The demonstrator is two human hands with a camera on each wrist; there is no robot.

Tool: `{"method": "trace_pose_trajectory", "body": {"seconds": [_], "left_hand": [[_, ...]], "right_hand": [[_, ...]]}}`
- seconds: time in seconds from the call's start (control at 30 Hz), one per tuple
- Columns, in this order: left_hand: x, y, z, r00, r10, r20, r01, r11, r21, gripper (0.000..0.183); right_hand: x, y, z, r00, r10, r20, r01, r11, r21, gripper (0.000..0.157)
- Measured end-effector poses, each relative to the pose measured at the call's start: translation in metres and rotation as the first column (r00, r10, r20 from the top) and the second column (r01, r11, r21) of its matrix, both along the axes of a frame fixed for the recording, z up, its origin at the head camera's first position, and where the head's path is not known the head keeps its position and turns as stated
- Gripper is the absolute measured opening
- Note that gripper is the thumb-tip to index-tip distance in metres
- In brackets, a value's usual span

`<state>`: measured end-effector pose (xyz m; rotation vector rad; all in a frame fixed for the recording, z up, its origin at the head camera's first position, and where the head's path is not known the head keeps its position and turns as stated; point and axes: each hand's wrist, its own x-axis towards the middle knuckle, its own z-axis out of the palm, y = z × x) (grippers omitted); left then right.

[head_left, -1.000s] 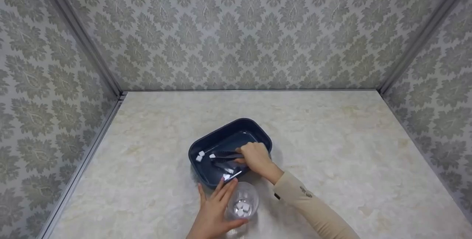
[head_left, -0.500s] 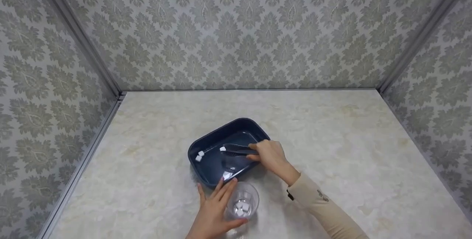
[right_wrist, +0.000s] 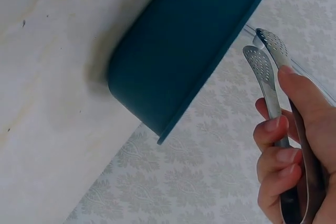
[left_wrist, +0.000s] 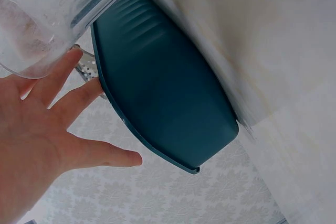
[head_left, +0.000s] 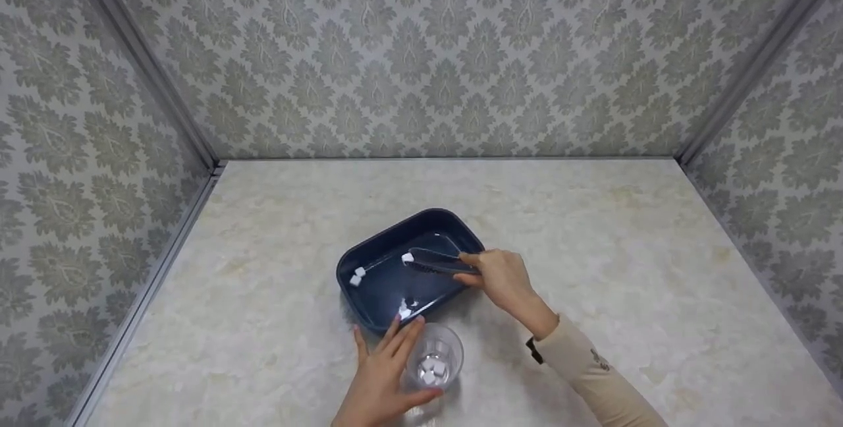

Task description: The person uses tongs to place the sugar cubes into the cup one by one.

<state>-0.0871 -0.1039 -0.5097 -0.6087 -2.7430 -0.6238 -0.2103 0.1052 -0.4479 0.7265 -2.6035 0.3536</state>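
A dark blue rectangular basin (head_left: pixel 388 292) sits angled on the table. My right hand (head_left: pixel 506 282) grips metal tongs (head_left: pixel 440 261) over the basin's right side. A white cube (head_left: pixel 407 258) is at the tongs' tips. Perforated tong ends (right_wrist: pixel 260 66) show in the right wrist view. Spread fingers of my left hand (head_left: pixel 382 381) reach the basin's near rim, its thumb beside a clear cup (head_left: pixel 448 348). Inside the cup lie several white cubes (head_left: pixel 433 369). In the left wrist view the fingers look straight, next to the cup (left_wrist: pixel 47 19) and basin (left_wrist: pixel 157 77).
Two white cubes (head_left: pixel 356 277) lie together in the basin's left end. The marbled table (head_left: pixel 593 229) extends to either side. Patterned walls (head_left: pixel 408 58) enclose its back and sides.
My right hand has drawn the tongs up and to the right, and the white cube at their tips has moved along. My left hand, the cup and the basin stay put.
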Motion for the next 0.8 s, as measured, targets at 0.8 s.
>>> {"method": "trace_pose_trajectory", "body": {"seconds": [0.8], "left_hand": [[-0.001, 0.0, 0.003, 0.994, 0.007, 0.11, -0.006, 1.0, -0.003, 0.097]], "right_hand": [[0.039, 0.025, 0.018, 0.984, 0.054, -0.168, -0.084, 0.981, -0.175, 0.034]]}}
